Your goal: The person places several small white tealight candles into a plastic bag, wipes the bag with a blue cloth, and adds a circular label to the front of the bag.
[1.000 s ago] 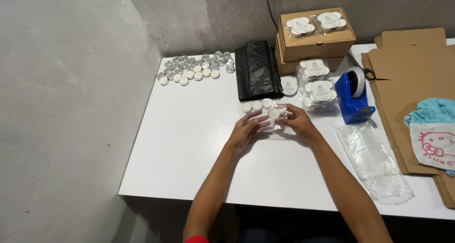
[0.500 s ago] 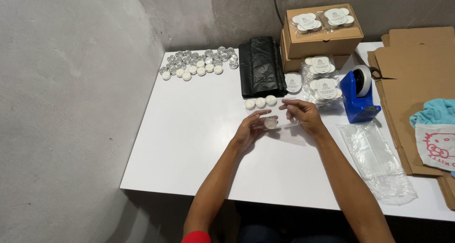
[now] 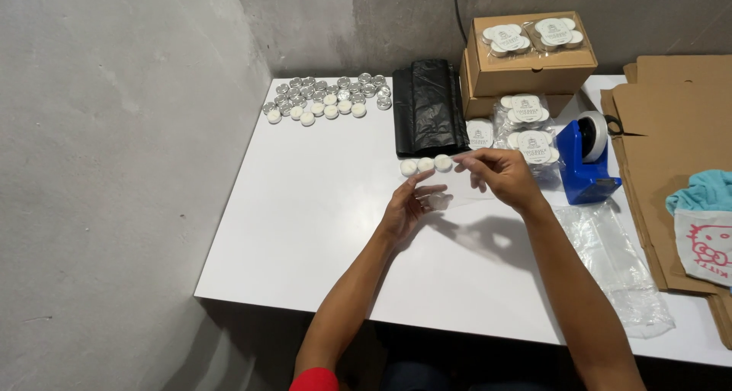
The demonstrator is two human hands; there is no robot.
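Observation:
My left hand point(image 3: 406, 208) holds a white tealight point(image 3: 438, 201) at its fingertips, just above the white table point(image 3: 320, 208). My right hand point(image 3: 502, 176) is raised a little higher to the right and pinches the top edge of a small clear bag point(image 3: 470, 184) that hangs between the two hands. The tealight sits at the bag's lower left side; whether it is inside the bag is unclear. Three more white tealights point(image 3: 425, 164) lie in a row on the table just beyond my hands.
A cluster of several tealights point(image 3: 326, 100) lies at the far left corner, next to a folded black plastic sheet point(image 3: 429, 107). Brown boxes point(image 3: 526, 67) carry bagged tealight packs point(image 3: 530, 128). On the right are a blue tape dispenser point(image 3: 583, 158), flat cardboard point(image 3: 671, 132), clear bags point(image 3: 618, 261) and a cloth point(image 3: 701, 223).
My hands have come apart: the right hand rose and moved right with the bag's edge, while the left hand stayed low with the tealight. The camera view shifted slightly.

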